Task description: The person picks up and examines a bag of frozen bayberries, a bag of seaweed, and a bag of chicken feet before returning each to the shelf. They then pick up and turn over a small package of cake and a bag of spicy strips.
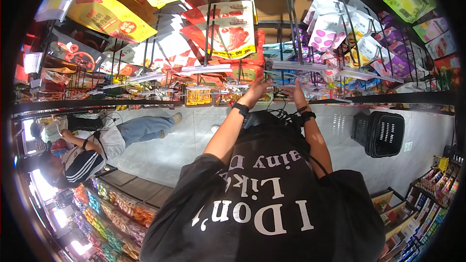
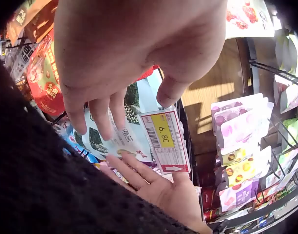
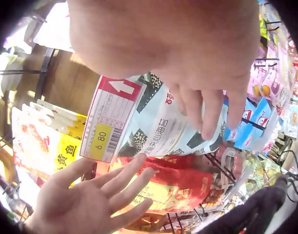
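Light-blue packets with dark seaweed pictures point(image 2: 97, 139) point(image 3: 163, 129) hang behind a price tag marked 6.80 point(image 2: 163, 139) point(image 3: 107, 122). My left hand point(image 1: 256, 93) point(image 2: 139, 44) point(image 3: 85, 202) is at one side of them, fingers spread and fairly straight, its thumb by the tag's edge. On the other side is my right hand point(image 1: 298, 96) point(image 2: 166, 197) point(image 3: 168, 39), its fingers extended across the packet front in the right wrist view. Whether the fingertips press on the packet cannot be told; neither hand shows a curled grip.
Red packets point(image 3: 180, 190) hang beside the blue ones, and pink and white packets point(image 1: 327, 31) hang on hooks to the right. Black baskets point(image 1: 386, 134) stand on the grey floor point(image 1: 194, 131). At the left a person in a striped black sleeve point(image 1: 90, 165) is in the aisle.
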`<state>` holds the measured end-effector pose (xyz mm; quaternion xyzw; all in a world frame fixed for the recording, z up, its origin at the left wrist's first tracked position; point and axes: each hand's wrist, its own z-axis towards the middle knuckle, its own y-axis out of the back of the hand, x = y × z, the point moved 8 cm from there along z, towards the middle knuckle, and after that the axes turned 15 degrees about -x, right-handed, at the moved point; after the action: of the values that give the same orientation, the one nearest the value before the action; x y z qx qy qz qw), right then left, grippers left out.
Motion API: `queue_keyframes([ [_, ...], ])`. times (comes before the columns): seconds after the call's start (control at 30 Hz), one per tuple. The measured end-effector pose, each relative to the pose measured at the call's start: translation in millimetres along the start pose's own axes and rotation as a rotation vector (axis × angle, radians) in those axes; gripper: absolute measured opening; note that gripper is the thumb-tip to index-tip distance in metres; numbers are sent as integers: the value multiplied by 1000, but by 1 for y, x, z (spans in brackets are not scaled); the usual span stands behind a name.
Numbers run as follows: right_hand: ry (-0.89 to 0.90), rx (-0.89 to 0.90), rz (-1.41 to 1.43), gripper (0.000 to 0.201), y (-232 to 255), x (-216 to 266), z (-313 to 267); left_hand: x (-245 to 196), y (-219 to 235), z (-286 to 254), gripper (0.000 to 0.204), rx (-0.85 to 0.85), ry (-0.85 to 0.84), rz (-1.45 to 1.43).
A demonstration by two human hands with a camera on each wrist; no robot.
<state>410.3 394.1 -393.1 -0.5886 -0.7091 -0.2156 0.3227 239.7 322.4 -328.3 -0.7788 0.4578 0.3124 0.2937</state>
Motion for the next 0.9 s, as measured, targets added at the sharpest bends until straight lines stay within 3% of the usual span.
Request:
queue_keyframes([
  [0.03, -59, 114, 32, 73, -8, 1, -4, -2, -4, -4, 69, 46, 4, -2],
  [0.13, 7, 192, 348, 69, -21, 23, -17, -7, -5, -10, 63, 28, 19, -17],
  [0.23, 17, 219, 453, 66, -31, 41, -26, -3, 0, -3, 63, 11, 37, -46],
  [0.53, 11, 277, 674, 57, -34, 35, 4, 3, 3, 0, 62, 74, 106, -37],
  [0.67, -101, 259, 774, 55, -39, 41, 3, -1, 2, -7, 63, 121, 136, 87],
  [0.77, -34, 298, 844, 59, -50, 67, -16, -7, 5, -12, 66, 136, 119, 168],
  [0.9, 16, 395, 892, 61, -52, 63, -8, -4, 7, -13, 68, 178, 116, 274],
])
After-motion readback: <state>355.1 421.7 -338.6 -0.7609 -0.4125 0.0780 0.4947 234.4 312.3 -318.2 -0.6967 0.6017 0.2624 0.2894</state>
